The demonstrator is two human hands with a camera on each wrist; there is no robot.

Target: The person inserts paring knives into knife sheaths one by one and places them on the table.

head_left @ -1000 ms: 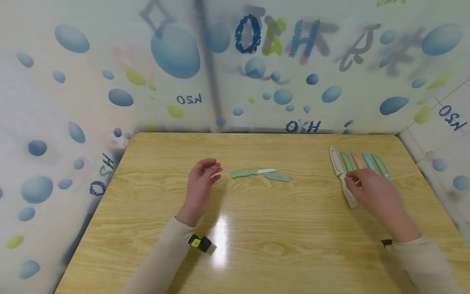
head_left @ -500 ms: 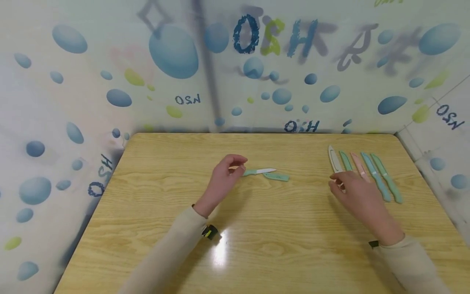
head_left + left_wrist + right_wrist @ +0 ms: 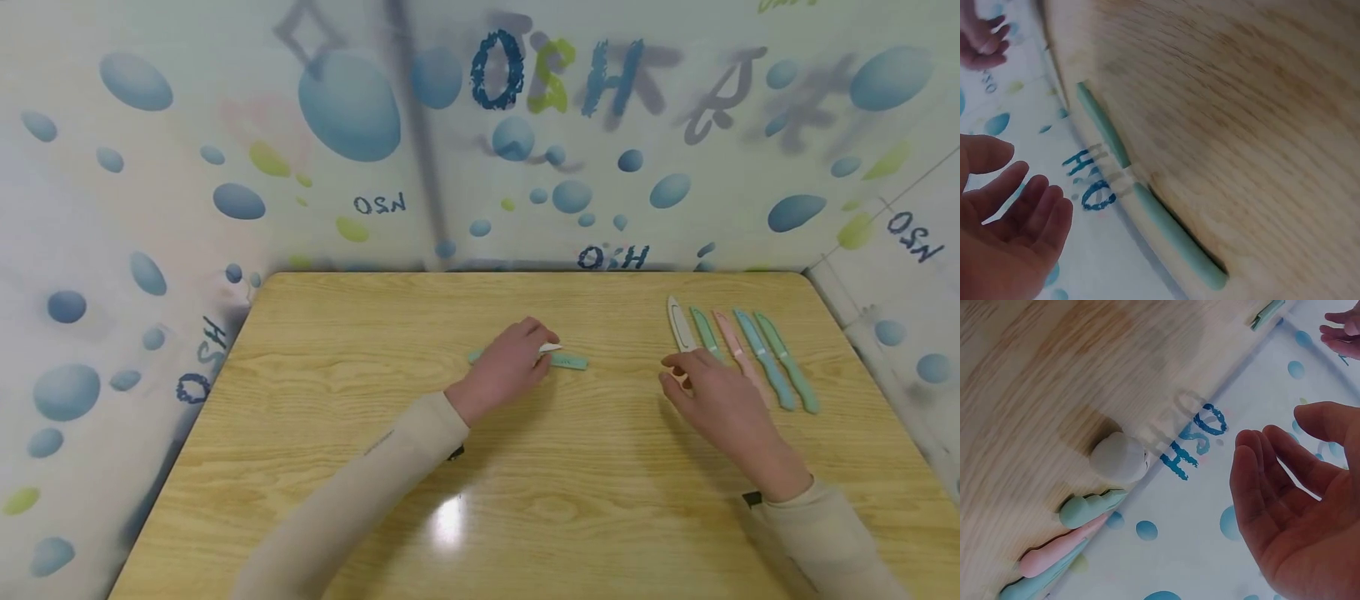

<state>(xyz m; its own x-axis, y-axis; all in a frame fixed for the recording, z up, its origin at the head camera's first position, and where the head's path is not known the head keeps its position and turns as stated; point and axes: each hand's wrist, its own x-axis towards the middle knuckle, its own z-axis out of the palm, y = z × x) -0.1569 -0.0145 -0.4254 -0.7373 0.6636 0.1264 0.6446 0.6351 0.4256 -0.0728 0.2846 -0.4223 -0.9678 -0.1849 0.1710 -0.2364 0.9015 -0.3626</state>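
In the head view my left hand [image 3: 506,367] hovers over a small green-handled knife, its fingers loosely bent with nothing held. The knife's pale blade [image 3: 553,347] shows past the fingers; most of its handle is hidden there, but the green handle [image 3: 1179,237] appears in the left wrist view. A green sheath [image 3: 572,363] lies beside the blade. To the right, my right hand [image 3: 720,412] is loosely curved above a large white knife [image 3: 677,321], covering its handle. The right wrist view shows that white handle [image 3: 1116,459] on the table, apart from the fingers.
Right of the white knife lie a green knife [image 3: 703,327], a pink knife [image 3: 729,333], a blue knife [image 3: 765,362] and another green knife [image 3: 791,367], side by side. The wooden table [image 3: 525,517] meets a patterned backdrop [image 3: 450,167] at its far edge.
My left hand has moved right, from beside the small knife's handle to above it. My right hand has shifted slightly left, uncovering more of the blue and far green knives.
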